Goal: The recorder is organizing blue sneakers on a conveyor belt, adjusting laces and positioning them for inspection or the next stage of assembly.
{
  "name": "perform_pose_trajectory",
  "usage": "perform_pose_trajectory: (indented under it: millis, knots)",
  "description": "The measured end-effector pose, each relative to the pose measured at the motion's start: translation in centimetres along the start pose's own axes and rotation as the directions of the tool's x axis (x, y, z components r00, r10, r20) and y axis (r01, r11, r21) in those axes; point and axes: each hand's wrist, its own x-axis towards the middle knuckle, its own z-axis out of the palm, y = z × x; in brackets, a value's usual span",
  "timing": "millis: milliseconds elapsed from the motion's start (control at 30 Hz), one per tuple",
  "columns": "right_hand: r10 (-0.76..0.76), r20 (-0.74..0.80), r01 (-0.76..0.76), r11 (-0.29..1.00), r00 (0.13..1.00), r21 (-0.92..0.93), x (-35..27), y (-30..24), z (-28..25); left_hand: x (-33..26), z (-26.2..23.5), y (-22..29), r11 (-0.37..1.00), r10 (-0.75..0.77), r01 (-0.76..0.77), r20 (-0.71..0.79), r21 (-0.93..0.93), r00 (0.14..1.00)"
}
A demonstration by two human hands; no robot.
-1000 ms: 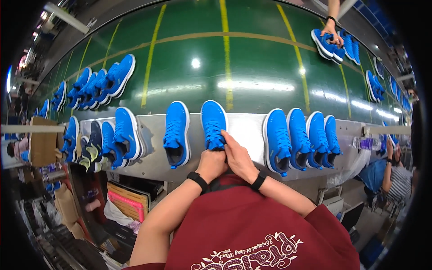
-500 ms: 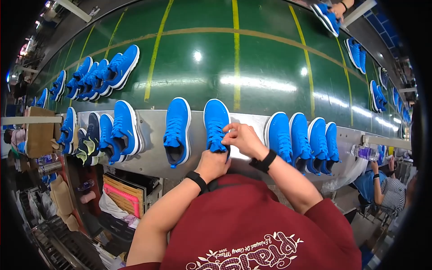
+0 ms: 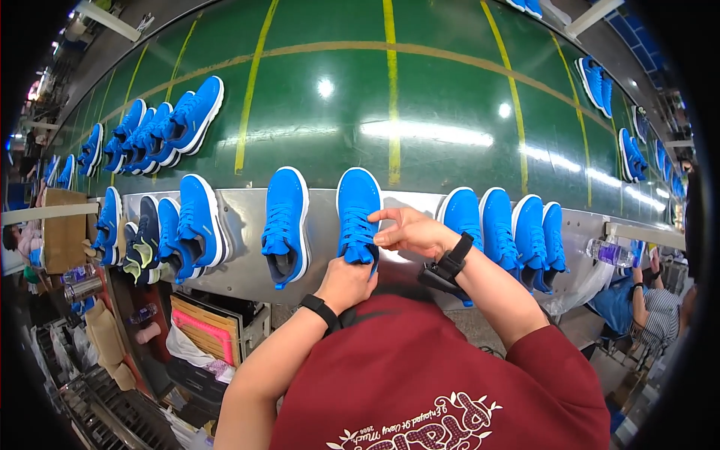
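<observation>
Two blue shoes stand at the middle of the metal tabletop (image 3: 244, 225), toes pointing away: the worked shoe (image 3: 358, 196) at the right, its neighbour shoe (image 3: 285, 210) just beside. Further right, four blue shoes (image 3: 496, 223) make a row. The left hand (image 3: 346, 285) comes diagonally inward; its grip is closed at the heel of the worked shoe, its fingertips hidden. The right hand (image 3: 409, 231) reaches from the right, knuckles up; its grip is partly open, thumb and forefinger apart beside the laces (image 3: 355, 225). One clear bottle (image 3: 611, 253) lies near the right end; its content I cannot tell.
</observation>
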Motion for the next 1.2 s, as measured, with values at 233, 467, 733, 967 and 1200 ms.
perform_pose_trajectory:
  millis: [233, 467, 733, 967, 1200]
  knots:
    - [-0.104, -0.095, 0.105, 0.994, 0.99, 0.007, 0.0, 1.8, -1.2, 0.4, 0.1, 0.0, 0.999, 0.047, -0.048, 0.005, 0.007, 0.999]
    - [-0.483, -0.122, 0.338, 0.75, 0.867, -0.568, -2.2, 4.9, -0.1, 0.6, -1.2, 0.3, 0.999, 0.035, -0.035, 0.081, -0.006, 0.996]
    - [-0.487, -0.08, 0.365, 0.743, 0.87, -0.561, -2.0, 7.8, 1.3, -0.3, -4.7, 3.6, 0.988, 0.071, -0.096, 0.196, 0.12, 0.978]
    - [-0.696, -0.257, 0.197, 0.501, 0.671, -0.843, 0.5, 8.6, 4.5, 0.4, -4.5, -1.2, 0.896, -0.324, 0.189, -0.302, -0.402, 0.896]
    - [-0.707, -0.377, 0.126, 0.547, 0.598, -0.828, 1.7, 10.0, 5.1, 1.1, -3.6, -0.9, 0.819, -0.463, 0.36, -0.144, -0.448, 0.874]
